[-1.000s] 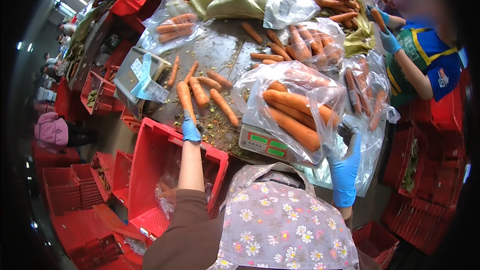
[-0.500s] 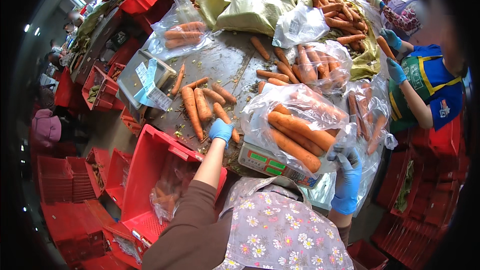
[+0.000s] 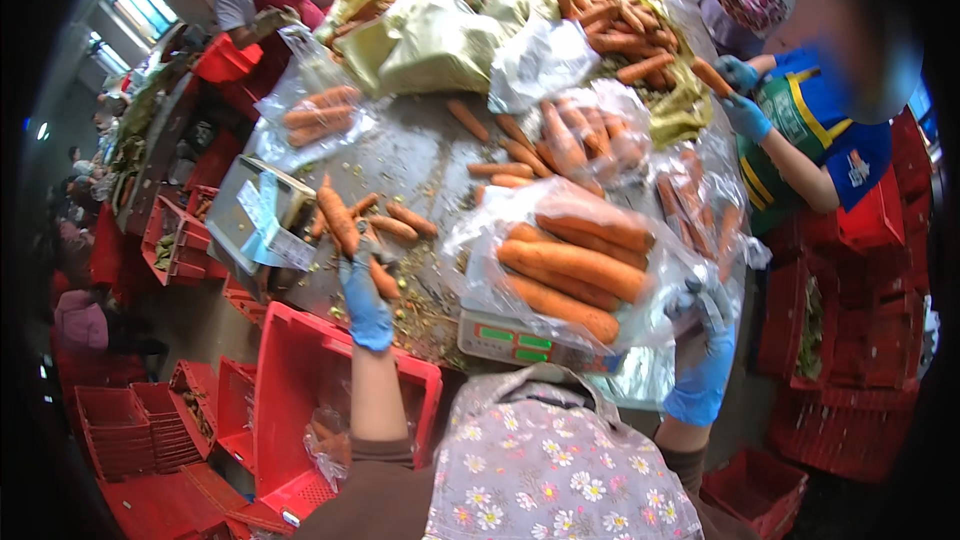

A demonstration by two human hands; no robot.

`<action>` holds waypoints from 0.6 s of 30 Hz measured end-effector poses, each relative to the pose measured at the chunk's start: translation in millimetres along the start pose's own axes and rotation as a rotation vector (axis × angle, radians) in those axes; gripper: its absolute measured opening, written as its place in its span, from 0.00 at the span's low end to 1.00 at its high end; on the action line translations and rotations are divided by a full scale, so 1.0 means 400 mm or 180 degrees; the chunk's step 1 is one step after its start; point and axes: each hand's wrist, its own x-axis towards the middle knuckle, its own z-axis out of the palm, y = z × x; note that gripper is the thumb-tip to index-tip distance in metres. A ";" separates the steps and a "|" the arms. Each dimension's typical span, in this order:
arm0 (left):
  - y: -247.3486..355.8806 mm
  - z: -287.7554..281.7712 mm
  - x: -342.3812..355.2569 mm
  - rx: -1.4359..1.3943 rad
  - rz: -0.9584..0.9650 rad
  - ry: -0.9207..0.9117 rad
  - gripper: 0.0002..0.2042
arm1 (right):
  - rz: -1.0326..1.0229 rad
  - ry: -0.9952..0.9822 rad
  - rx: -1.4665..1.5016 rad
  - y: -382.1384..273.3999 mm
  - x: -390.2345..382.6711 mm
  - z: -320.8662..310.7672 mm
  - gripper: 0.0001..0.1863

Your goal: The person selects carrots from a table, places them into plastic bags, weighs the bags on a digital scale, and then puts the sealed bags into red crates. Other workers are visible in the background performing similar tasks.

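My left hand, in a blue glove with a dirty grey finger area, is closed on a carrot above the steel table. Other loose carrots lie just behind it. My right hand, similarly gloved, grips the side of a clear plastic bag of large carrots, which rests on a digital scale. Left of the loose carrots stands another scale with paper labels on it.
A red crate sits below my left arm. More bagged carrots and yellow-green sacks cover the back. A co-worker in green apron holds a carrot at the right. Other workers and stacked crates surround the table.
My left hand went from one carrot to a lower one, and now holds a carrot farther left and upright. My right hand stays on the bag. The view has shifted.
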 end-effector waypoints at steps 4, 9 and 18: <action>0.076 0.129 -0.083 -0.0272 -0.0319 -0.1570 0.12 | -0.0024 -0.0007 -0.0118 -0.006 -0.017 0.026 0.12; 0.029 0.331 -0.225 0.3513 0.2619 -0.3413 0.13 | -0.0114 0.0340 -0.0046 0.000 -0.041 0.014 0.15; -0.269 0.399 -0.180 0.4434 0.3126 -0.3431 0.08 | -0.0366 0.0345 -0.0906 -0.029 -0.086 -0.014 0.17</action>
